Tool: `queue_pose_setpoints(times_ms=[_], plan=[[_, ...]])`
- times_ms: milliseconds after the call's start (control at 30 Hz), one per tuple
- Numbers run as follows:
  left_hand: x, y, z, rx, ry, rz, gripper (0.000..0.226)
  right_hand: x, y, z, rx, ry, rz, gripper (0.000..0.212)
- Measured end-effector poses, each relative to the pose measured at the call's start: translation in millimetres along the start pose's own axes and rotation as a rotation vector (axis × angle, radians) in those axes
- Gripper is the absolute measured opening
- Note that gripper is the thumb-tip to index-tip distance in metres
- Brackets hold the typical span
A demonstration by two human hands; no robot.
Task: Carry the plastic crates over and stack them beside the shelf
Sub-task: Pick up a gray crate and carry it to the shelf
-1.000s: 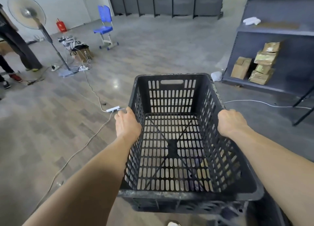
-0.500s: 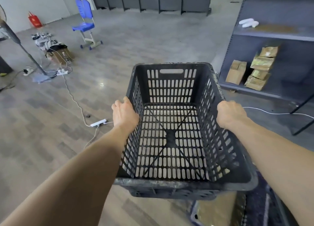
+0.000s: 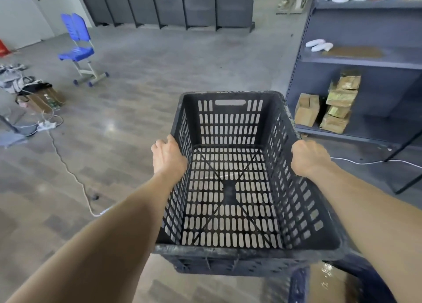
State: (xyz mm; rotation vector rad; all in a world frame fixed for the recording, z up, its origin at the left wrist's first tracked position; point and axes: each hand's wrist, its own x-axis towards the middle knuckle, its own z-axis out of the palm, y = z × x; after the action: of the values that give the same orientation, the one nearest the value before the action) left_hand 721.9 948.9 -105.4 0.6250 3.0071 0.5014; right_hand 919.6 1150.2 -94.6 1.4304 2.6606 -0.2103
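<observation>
Both hands, left hand (image 3: 168,156) and right hand (image 3: 308,157), grip your empty black crate (image 3: 228,188) by its side rims. It looks stiff and light; hold those rims toward the shelf (image 3: 365,61).

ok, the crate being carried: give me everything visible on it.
The crate is dark, plastic-looking, rectangular and open-topped, with slotted walls and a slotted floor crossed by diagonal ribs meeting at a solid centre patch. A handle cut-out sits high in the far wall. The rim looks scuffed and smeared. It is empty, roughly level, above the floor, with the shelf ahead to its right. The left hand grips the left rim, the right hand the right rim.
</observation>
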Motion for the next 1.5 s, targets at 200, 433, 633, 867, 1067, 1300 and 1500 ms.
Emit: queue_pose_setpoints(times_ms=[200,433,633,867,1067,1300,1500], plan=[[99,13,2,0.007,-0.030,0.046,0.047,77,-39,-10,0.017,0.001,0.049,0.031],[198,43,17,-0.011,-0.049,0.071,0.048,168,-64,-21,0.015,-0.010,0.077,0.034],[290,86,44,-0.008,-0.072,0.085,0.049,263,-76,-30,0.024,0.006,0.115,0.037],[394,137,70,-0.046,-0.092,0.090,0.050,371,-88,-50,0.012,-0.008,0.143,0.041],[485,167,89,-0.044,-0.109,0.102,0.050,457,-114,-63,0.004,-0.020,0.176,0.039],[603,195,114,-0.046,-0.138,0.170,0.051,558,-151,-68,0.006,-0.030,0.254,0.034],[696,222,136,-0.055,-0.156,0.232,0.047,641,-174,-65,0.038,-0.044,0.325,0.040]])
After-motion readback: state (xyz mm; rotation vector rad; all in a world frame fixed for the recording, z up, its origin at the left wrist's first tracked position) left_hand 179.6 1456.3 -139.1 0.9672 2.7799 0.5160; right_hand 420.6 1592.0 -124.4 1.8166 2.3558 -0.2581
